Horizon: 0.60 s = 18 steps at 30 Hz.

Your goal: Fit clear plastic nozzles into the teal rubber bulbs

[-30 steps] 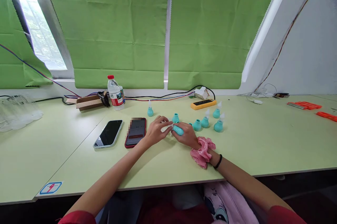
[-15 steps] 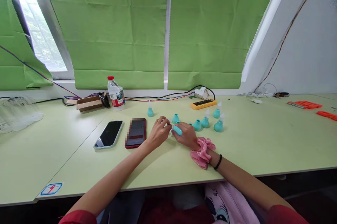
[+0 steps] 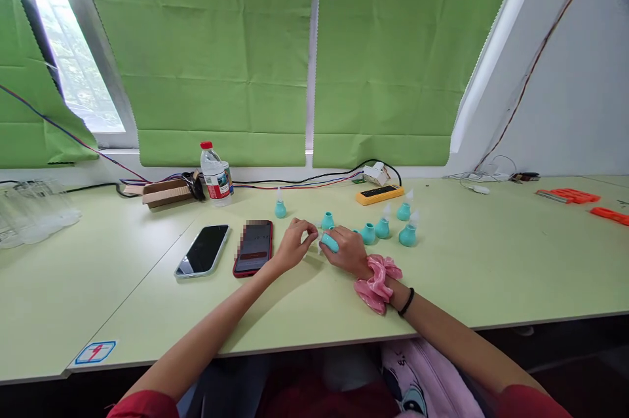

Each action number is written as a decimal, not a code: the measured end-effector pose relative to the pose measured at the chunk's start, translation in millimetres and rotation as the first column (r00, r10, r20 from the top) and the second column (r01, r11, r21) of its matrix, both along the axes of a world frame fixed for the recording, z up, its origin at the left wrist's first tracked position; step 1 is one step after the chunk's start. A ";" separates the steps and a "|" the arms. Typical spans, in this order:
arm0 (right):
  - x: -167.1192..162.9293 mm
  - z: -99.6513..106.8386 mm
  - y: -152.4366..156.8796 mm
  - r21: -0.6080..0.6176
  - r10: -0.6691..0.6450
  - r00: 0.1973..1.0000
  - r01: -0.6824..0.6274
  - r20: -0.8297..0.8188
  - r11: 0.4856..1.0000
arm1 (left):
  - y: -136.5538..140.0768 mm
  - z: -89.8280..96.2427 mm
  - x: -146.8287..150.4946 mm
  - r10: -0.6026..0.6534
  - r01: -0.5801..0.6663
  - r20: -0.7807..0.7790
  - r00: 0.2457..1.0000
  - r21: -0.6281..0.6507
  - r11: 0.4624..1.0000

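My right hand (image 3: 348, 251) is wrapped round a teal rubber squeeze bulb (image 3: 329, 243), which lies tilted in its fingers. Close on its left, my left hand (image 3: 295, 243) has thumb and finger pinched together by the bulb's pale end; whatever is between the fingertips is too small to make out. Just behind the hands stands an open-necked teal bulb (image 3: 327, 220), and another open one (image 3: 368, 233) is right of my right hand. Several bulbs with clear pointed nozzles stand farther right, including this nozzled bulb (image 3: 407, 235). One more nozzled bulb (image 3: 280, 209) is behind my left hand.
Left of my hands lie a red-cased phone (image 3: 253, 249) and a pale-cased phone (image 3: 202, 252). Toward the window stand a water bottle (image 3: 216, 179), a cardboard box (image 3: 167, 194), a yellow power strip (image 3: 379, 194) and cables. Orange cutters (image 3: 570, 196) lie far right.
My left hand has shifted slightly left, its fingertips drawing back a little from the bulb. My right hand stays nearly in place, still holding the teal bulb.
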State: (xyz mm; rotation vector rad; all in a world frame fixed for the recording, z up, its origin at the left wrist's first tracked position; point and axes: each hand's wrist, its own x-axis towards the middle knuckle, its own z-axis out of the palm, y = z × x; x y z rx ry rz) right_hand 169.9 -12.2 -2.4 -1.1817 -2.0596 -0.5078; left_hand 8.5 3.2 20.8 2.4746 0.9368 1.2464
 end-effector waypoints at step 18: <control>1.3 0.7 0.1 -0.033 -0.026 0.999 0.024 -0.042 0.999 | 2.6 -7.6 -1.7 0.056 -0.018 -0.159 0.986 0.230 0.973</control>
